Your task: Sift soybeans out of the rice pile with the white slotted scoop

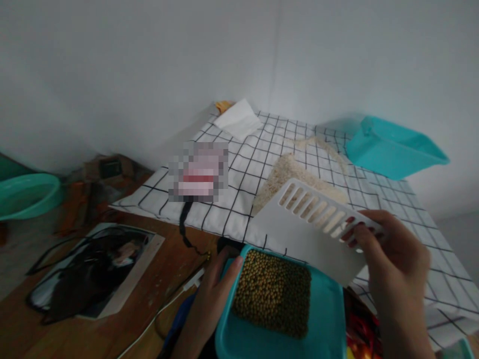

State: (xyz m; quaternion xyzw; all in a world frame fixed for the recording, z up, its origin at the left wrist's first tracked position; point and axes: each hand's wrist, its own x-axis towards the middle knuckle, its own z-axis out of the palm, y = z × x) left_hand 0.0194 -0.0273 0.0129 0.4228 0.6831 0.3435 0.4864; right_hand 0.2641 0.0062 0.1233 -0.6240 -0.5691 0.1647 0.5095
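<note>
My right hand (pixel 398 269) is closed on a white slotted plastic panel (pixel 295 239), with fingers through the slots at its right end. It is held tilted over the far side of a teal tray (pixel 325 316). Inside the tray lies a layer of small round beans (pixel 269 294), yellowish on the left and darker on the right. My left hand (pixel 219 284) grips the tray's left rim, thumb on the edge and fingers partly hidden beyond it. Behind the panel, a heap of pale grain (pixel 279 179) rests on the checked cloth (pixel 239 174), partly covered from view.
A teal bin (pixel 396 149) stands at the table's far right. At the back lies a white sheet (pixel 239 119); a pixelated pinkish object (pixel 200 172) with a black strap is on the left. A dark bag (pixel 93 279), a white cable (pixel 160 311) and a green basin (pixel 30 194) are farther left.
</note>
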